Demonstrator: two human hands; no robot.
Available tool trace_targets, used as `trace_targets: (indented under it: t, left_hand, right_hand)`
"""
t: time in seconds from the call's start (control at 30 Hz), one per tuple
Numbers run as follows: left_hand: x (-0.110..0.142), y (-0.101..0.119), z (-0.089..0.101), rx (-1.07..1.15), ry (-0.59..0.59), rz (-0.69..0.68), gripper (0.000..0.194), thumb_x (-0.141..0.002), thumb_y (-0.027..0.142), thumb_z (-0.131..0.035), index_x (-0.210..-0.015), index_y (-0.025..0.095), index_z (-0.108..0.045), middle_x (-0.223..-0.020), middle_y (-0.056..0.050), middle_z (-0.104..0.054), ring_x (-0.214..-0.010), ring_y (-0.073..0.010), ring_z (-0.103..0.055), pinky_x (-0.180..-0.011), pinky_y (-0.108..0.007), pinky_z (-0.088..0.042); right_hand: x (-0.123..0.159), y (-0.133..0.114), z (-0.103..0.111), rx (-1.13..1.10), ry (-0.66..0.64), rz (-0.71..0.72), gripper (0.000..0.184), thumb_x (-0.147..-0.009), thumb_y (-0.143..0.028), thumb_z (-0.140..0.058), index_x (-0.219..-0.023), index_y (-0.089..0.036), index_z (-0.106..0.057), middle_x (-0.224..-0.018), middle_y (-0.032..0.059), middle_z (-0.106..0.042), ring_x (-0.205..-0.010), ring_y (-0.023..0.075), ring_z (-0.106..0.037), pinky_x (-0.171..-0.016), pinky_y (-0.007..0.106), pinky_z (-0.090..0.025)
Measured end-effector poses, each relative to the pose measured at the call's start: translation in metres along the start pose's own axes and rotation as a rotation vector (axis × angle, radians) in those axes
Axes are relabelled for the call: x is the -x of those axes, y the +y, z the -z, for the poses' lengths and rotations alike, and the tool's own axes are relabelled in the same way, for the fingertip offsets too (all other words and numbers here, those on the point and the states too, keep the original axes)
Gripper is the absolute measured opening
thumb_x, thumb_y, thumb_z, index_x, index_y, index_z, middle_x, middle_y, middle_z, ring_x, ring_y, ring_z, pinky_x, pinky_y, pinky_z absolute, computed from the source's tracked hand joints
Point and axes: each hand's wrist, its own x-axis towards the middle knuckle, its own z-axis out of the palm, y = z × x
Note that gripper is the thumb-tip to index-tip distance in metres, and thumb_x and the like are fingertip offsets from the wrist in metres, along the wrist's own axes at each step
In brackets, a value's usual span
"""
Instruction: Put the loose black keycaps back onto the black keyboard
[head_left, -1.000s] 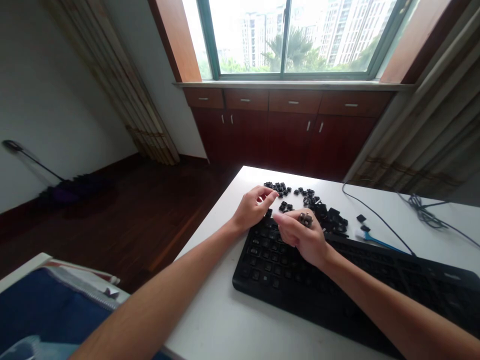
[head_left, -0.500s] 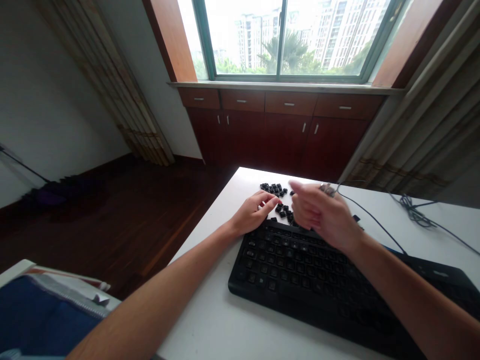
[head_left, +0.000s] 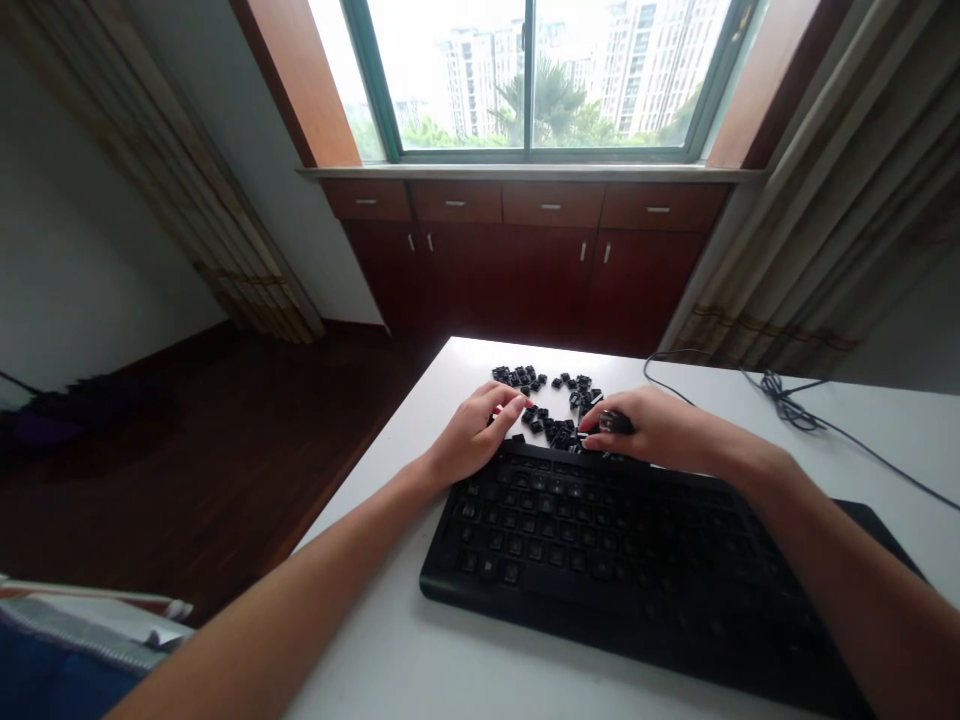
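A black keyboard (head_left: 525,545) lies on the white table, its far edge next to a loose pile of small black keycaps (head_left: 559,432). My left hand (head_left: 480,425) rests at the keyboard's far left corner, its fingers curled and thumb close to the forefinger at the pile's left side; what lies between them is hidden. Over the right side of the pile, my right hand (head_left: 649,428) is closed around a small dark tool with a shiny metal part (head_left: 615,422). The thumb and forefinger of that hand are down among the keycaps; whether they pinch one is unclear.
More keycaps (head_left: 517,377) lie farther back on the white table (head_left: 360,590). A bundled cable (head_left: 787,405) rests at the table's back right. Beyond stand a red-brown cabinet (head_left: 480,265) and a window. Something blue (head_left: 67,665) sits at lower left.
My right hand has come down from above the keyboard's far edge to the keycaps, its palm turned downward. My left hand stays by the pile. The whole view has shifted slightly.
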Motion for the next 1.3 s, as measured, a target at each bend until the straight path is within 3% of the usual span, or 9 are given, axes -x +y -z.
trace_targets:
  t: [0.2,0.43,0.53,0.67,0.87,1.03,1.3]
  left_hand:
    - [0.001,0.001,0.000,-0.036,-0.020,-0.007,0.029,-0.101,0.042,-0.050,-0.100,0.020,-0.070,-0.107,-0.006,-0.064,-0.100,-0.0200,-0.062,-0.088,-0.032,-0.049]
    - [0.002,0.002,0.001,-0.102,-0.016,-0.022,0.026,-0.100,0.040,-0.051,-0.103,0.021,-0.068,-0.106,-0.007,-0.065,-0.097,-0.0202,-0.063,-0.086,-0.034,-0.050]
    - [0.004,0.008,0.002,-0.175,0.013,-0.119,0.021,-0.098,0.036,-0.054,-0.106,0.022,-0.067,-0.107,-0.007,-0.066,-0.102,-0.0222,-0.062,-0.093,-0.038,-0.049]
    - [0.008,0.018,0.002,-0.236,-0.060,-0.243,0.016,-0.096,0.031,-0.058,-0.107,0.023,-0.066,-0.107,-0.006,-0.068,-0.104,-0.0223,-0.061,-0.099,-0.040,-0.046]
    - [0.009,0.019,-0.001,-0.212,-0.054,-0.168,0.016,-0.097,0.030,-0.056,-0.108,0.023,-0.066,-0.108,-0.006,-0.066,-0.104,-0.0219,-0.061,-0.095,-0.038,-0.048]
    - [0.009,0.017,-0.001,-0.223,-0.074,-0.174,0.015,-0.097,0.029,-0.055,-0.106,0.024,-0.067,-0.107,-0.006,-0.066,-0.104,-0.0224,-0.061,-0.096,-0.039,-0.048]
    - [0.009,0.018,0.000,-0.237,-0.094,-0.208,0.013,-0.098,0.028,-0.056,-0.104,0.022,-0.067,-0.107,-0.006,-0.065,-0.103,-0.0207,-0.060,-0.095,-0.037,-0.048]
  right_hand:
    - [-0.001,-0.001,-0.005,0.079,-0.007,0.097,0.019,-0.084,-0.029,-0.067,-0.100,-0.028,-0.078,-0.094,0.0038,-0.079,-0.084,0.0225,-0.071,-0.078,0.030,-0.050]
    - [-0.002,-0.006,-0.007,0.143,0.051,0.157,0.019,-0.085,-0.025,-0.066,-0.099,-0.026,-0.078,-0.097,0.0060,-0.078,-0.089,0.0238,-0.071,-0.081,0.031,-0.050]
    - [-0.002,-0.012,-0.006,0.126,0.111,0.185,0.019,-0.088,-0.026,-0.063,-0.100,-0.026,-0.077,-0.102,0.0048,-0.077,-0.091,0.0227,-0.070,-0.081,0.030,-0.050]
    - [0.000,-0.017,-0.006,0.156,0.098,0.178,0.021,-0.086,-0.020,-0.062,-0.100,-0.027,-0.076,-0.095,0.0033,-0.078,-0.089,0.0225,-0.070,-0.079,0.029,-0.049]
    - [-0.002,-0.007,-0.007,0.228,0.127,0.099,0.024,-0.087,-0.028,-0.063,-0.108,-0.027,-0.075,-0.104,0.0062,-0.076,-0.093,0.0249,-0.069,-0.080,0.032,-0.049]
    - [-0.003,-0.003,-0.011,0.234,0.055,0.131,0.028,-0.086,-0.030,-0.067,-0.112,-0.028,-0.075,-0.111,0.0058,-0.074,-0.097,0.0256,-0.069,-0.081,0.032,-0.049]
    - [-0.005,-0.006,-0.013,0.251,0.094,0.163,0.024,-0.087,-0.031,-0.066,-0.109,-0.027,-0.076,-0.106,0.0061,-0.073,-0.088,0.0232,-0.068,-0.073,0.031,-0.046]
